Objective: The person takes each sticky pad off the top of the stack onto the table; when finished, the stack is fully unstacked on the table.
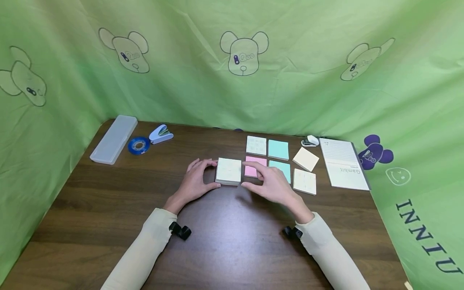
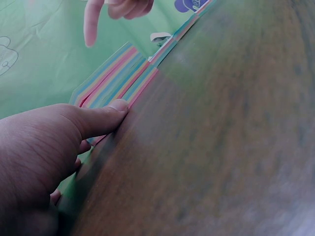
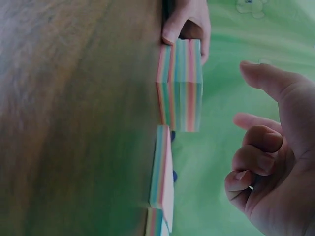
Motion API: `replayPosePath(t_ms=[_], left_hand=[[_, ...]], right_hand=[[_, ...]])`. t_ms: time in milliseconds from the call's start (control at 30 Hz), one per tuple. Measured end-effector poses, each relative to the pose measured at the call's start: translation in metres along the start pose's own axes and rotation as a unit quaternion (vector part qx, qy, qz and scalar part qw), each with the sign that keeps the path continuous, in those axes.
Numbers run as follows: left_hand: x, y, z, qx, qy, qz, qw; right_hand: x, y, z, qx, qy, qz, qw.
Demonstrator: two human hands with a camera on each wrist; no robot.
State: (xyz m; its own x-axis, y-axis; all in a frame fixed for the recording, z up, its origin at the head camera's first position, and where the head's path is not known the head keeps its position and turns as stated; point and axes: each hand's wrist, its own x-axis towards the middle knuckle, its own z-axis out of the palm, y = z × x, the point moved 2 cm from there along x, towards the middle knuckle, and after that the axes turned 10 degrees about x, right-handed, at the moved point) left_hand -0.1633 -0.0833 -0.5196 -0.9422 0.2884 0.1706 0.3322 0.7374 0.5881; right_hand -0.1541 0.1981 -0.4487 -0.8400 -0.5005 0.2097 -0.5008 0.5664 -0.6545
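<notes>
A stack of sticky note pads [image 1: 228,170], pale on top with striped coloured edges, stands on the table between both hands. My left hand [image 1: 196,179] holds its left side, thumb at the near corner and fingers toward the far one. In the left wrist view the thumb [image 2: 106,118] presses against the striped stack [image 2: 115,73]. My right hand [image 1: 272,182] hovers off the stack's right side, holding nothing. In the right wrist view its thumb and index finger reach out, apart from the stack [image 3: 184,83], while the other fingers curl in.
Right of the stack lie a pink pad [image 1: 250,171], teal pads [image 1: 278,149] and cream pads [image 1: 305,181]. Beyond are a white stapler [image 1: 310,141] and a notebook [image 1: 342,163]. A pencil case [image 1: 114,139], blue tape roll [image 1: 139,145] and blue stapler [image 1: 160,134] lie back left.
</notes>
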Motion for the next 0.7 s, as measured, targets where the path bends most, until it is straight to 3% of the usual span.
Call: replayPosePath(t_ms=[700], left_hand=[[0.000, 0.001, -0.002, -0.001, -0.005, 0.000, 1.0000]], right_hand=[[0.023, 0.014, 0.026, -0.039, -0.043, 0.077, 0.995]])
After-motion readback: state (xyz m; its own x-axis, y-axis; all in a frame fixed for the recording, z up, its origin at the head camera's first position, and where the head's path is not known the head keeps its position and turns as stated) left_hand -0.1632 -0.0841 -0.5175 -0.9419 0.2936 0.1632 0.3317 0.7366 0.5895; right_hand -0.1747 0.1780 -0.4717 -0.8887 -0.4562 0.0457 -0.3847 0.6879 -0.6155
